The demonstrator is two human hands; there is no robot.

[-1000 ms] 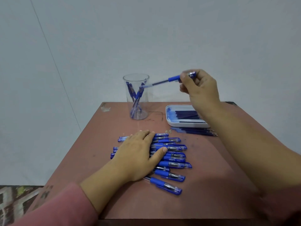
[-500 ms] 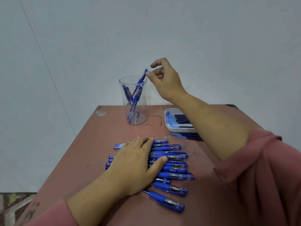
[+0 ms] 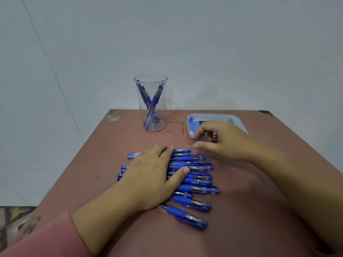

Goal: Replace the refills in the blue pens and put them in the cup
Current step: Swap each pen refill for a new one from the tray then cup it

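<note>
Several blue pens [image 3: 193, 179] lie side by side in a row on the brown table [image 3: 241, 210]. My left hand [image 3: 154, 175] lies flat on top of them, fingers straight. A clear plastic cup [image 3: 151, 102] at the back holds a few blue pens standing crossed. My right hand [image 3: 220, 140] hovers low between the pen row and a white tray [image 3: 191, 125] of refills, fingers loosely curled and holding nothing that I can see. It hides most of the tray's contents.
The table's far edge meets a plain pale wall. A dark scratch and small crumbs [image 3: 190, 146] mark the tabletop near the cup and tray. A patterned floor [image 3: 13, 217] shows at the lower left.
My right hand let go of the pen into the cup, then came down and right to the tray's front edge. The left hand stayed on the pens.
</note>
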